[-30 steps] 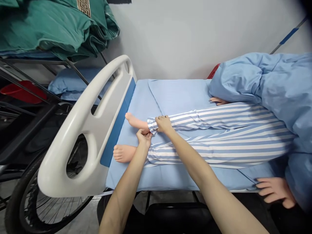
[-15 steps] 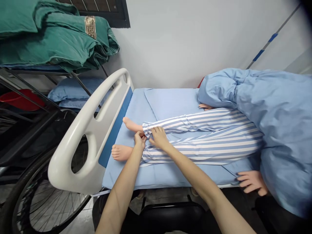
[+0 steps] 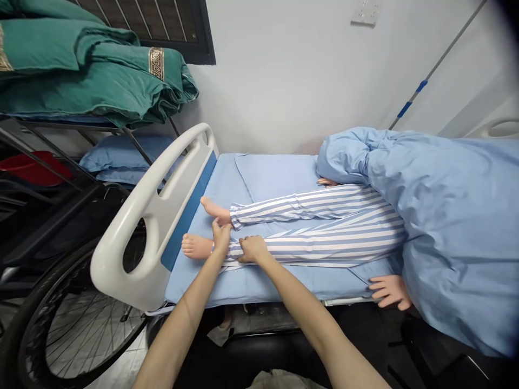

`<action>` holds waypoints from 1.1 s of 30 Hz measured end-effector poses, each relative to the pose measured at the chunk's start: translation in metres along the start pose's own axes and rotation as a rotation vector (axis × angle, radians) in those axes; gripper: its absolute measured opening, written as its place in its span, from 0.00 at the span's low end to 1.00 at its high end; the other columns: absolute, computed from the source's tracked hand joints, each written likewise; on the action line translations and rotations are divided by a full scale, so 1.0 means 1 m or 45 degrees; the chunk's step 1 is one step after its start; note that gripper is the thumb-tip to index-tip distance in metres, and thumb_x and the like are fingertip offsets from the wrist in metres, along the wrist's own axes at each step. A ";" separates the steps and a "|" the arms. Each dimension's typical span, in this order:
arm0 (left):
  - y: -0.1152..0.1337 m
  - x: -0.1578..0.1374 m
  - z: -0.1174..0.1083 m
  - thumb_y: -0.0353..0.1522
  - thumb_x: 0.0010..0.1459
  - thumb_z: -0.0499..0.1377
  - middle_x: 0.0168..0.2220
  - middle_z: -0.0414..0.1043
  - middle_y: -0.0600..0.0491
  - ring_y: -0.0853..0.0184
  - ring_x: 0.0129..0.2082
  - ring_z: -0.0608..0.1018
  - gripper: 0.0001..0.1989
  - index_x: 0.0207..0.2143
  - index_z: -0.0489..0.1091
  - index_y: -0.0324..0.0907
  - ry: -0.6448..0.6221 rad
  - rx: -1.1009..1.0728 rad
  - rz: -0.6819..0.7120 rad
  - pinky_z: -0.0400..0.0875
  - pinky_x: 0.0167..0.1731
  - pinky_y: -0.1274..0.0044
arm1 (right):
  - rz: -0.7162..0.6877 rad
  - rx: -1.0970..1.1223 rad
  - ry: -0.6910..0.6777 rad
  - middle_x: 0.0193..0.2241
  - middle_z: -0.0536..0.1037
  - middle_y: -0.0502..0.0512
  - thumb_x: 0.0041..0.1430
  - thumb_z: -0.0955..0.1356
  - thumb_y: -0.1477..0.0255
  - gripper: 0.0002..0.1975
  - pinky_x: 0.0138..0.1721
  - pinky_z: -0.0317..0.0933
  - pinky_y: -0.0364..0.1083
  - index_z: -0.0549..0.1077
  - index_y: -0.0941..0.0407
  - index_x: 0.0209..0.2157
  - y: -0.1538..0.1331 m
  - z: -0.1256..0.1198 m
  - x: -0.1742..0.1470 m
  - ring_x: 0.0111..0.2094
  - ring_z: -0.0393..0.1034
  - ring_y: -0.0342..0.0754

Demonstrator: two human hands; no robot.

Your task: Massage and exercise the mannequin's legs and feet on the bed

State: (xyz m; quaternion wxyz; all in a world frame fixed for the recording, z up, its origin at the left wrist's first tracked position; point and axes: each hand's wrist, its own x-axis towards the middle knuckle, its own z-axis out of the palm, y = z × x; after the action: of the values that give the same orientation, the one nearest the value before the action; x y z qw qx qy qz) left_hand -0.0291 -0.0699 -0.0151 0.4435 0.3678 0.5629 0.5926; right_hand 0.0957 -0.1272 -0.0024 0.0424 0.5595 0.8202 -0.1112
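A manikin in blue-and-white striped trousers [image 3: 324,243] lies on the bed, its plastic-looking feet toward the left end. My left hand [image 3: 221,235] is between the ankles, its wrist over the cuff of the near leg. Its fingers are curled close to the heel of the far foot [image 3: 214,209]; what they hold is hidden. On the near trouser leg, just above the ankle, my right hand [image 3: 253,248] is closed round the striped cloth. The near foot [image 3: 197,246] points left, beside my left wrist.
A white footboard [image 3: 121,232] closes the bed's left end, with a wheelchair wheel [image 3: 81,324] below it. A bunched blue quilt [image 3: 454,216] covers the manikin's upper body. Green folded bedding [image 3: 101,81] lies on a rack near a red basin [image 3: 36,167].
My right hand has moved from the far trouser leg to the near one. My left hand has left the far cuff and come slightly nearer. The view has shifted a little.
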 end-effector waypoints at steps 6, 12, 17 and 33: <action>0.004 -0.034 -0.029 0.24 0.45 0.58 0.45 0.75 0.47 0.59 0.46 0.77 0.18 0.41 0.73 0.41 -0.280 0.476 0.418 0.71 0.51 0.67 | 0.031 0.022 -0.033 0.46 0.79 0.64 0.53 0.72 0.52 0.32 0.49 0.68 0.51 0.72 0.59 0.53 -0.002 -0.004 -0.004 0.48 0.76 0.59; -0.018 -0.079 -0.078 0.27 0.47 0.56 0.41 0.77 0.47 0.58 0.44 0.78 0.16 0.39 0.75 0.42 -0.250 0.639 0.673 0.71 0.51 0.65 | 0.023 0.028 -0.031 0.45 0.80 0.64 0.51 0.72 0.53 0.32 0.47 0.69 0.52 0.73 0.60 0.52 -0.001 -0.004 -0.004 0.47 0.76 0.59; -0.047 -0.100 -0.101 0.29 0.46 0.59 0.45 0.74 0.46 0.58 0.49 0.76 0.15 0.40 0.73 0.41 0.109 0.343 0.430 0.71 0.52 0.66 | 0.017 0.013 -0.019 0.45 0.80 0.65 0.52 0.72 0.54 0.31 0.45 0.69 0.51 0.73 0.59 0.52 0.000 -0.003 -0.004 0.45 0.77 0.59; -0.075 -0.105 -0.105 0.28 0.44 0.61 0.36 0.77 0.49 0.65 0.38 0.79 0.13 0.36 0.71 0.39 0.385 -0.241 -0.267 0.73 0.43 0.75 | 0.064 -0.027 -0.046 0.46 0.79 0.63 0.54 0.71 0.54 0.29 0.47 0.66 0.50 0.72 0.57 0.52 -0.004 -0.005 -0.008 0.47 0.75 0.57</action>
State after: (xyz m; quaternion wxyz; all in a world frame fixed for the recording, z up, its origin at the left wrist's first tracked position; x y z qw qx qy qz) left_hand -0.0835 -0.2066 -0.0933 0.4457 0.1705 0.6001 0.6420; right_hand 0.0951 -0.1344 0.0040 0.0659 0.5775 0.8060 -0.1114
